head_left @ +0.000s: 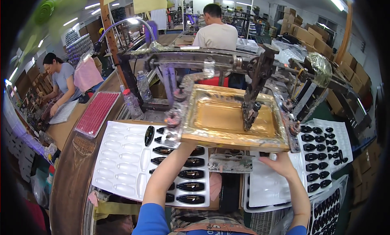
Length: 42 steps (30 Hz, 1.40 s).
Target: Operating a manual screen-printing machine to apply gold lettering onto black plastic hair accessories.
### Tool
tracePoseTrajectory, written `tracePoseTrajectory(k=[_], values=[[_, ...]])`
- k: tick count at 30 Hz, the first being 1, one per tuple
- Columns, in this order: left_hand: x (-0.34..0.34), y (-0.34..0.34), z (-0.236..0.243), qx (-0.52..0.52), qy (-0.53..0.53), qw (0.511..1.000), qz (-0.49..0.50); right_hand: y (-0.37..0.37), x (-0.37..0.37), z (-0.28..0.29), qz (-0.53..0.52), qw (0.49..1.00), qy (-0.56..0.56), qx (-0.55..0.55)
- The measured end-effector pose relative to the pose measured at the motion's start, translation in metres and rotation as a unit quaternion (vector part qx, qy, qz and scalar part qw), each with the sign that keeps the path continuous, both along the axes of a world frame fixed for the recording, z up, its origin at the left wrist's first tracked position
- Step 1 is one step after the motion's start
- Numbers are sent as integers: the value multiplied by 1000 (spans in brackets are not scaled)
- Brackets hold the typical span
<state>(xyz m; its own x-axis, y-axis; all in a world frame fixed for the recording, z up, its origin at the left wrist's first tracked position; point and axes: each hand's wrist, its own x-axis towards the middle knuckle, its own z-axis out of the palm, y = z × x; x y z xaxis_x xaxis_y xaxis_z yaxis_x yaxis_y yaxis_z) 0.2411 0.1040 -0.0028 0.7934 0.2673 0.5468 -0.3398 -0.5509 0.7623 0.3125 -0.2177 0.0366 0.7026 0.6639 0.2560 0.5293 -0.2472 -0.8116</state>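
While hands are at the frame, black pieces part-fill a tray.

From my post I see a brown wooden bench down the frame's left, a red tray lying on it; lower centre-left, a white tray of black pieces mostly covers a wooden worktop.
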Motion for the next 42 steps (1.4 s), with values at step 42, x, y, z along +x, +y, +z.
tracePoseTrajectory(k=[42], values=[[-146, 1, -58, 126, 0, 937, 326, -234, -32, -45, -376, 877, -164, -249]])
